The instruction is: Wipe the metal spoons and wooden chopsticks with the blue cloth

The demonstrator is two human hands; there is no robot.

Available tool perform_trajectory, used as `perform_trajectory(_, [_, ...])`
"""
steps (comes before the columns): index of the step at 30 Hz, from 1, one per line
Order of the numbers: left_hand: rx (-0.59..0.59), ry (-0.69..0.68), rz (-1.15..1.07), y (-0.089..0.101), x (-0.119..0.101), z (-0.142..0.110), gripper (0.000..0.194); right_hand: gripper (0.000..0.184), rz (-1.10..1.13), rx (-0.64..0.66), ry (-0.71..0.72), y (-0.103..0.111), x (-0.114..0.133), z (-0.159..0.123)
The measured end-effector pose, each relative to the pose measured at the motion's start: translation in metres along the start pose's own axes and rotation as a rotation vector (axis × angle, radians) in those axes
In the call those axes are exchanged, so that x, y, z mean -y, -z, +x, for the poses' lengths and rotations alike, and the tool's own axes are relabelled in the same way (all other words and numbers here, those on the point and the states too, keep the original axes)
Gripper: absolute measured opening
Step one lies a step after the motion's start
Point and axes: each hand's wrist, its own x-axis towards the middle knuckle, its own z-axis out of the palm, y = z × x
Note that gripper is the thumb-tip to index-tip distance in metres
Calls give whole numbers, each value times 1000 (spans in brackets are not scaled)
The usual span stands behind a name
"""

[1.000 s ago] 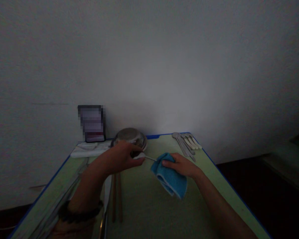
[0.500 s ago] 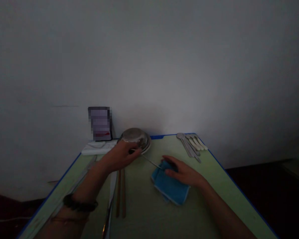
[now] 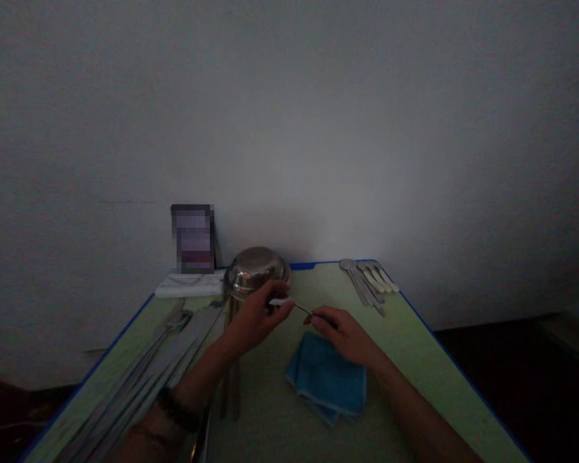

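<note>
The utensil is above the worktop, between bowl and cloth. Left hand pinches its pale end; right hand's fingers grasp its thin part. Probably it is light, stiff, slightly slippery; the pale end seems good for holding.

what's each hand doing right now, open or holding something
Left hand: closed on the pale end of a thin utensil
Right hand: closed on the utensil's other end, above the blue cloth
</note>
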Motion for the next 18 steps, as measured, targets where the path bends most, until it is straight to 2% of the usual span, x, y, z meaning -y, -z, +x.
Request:
perform_trajectory(4, [-55,-17,55,-8,15,-2,34,34,-147,-163,-32,3,-15,5])
perform_trajectory(7, [-29,-55,124,-10,18,-2,36,38,-424,-338,-127,9,-32,8])
perform_trajectory(10, [112,-115,168,-13,15,-5,27,42,-754,-334,-315,11,-45,12])
perform_trajectory(12, [230,-160,187,-16,12,-9,20,43,-865,-312,-378,9,-50,16])
perform_trajectory(15, [357,-210,205,-19,6,-13,14,46,-908,-311,-398,5,-52,19])
perform_trajectory(18, [409,-230,216,-21,5,-13,15,52,-909,-334,-348,2,-52,20])
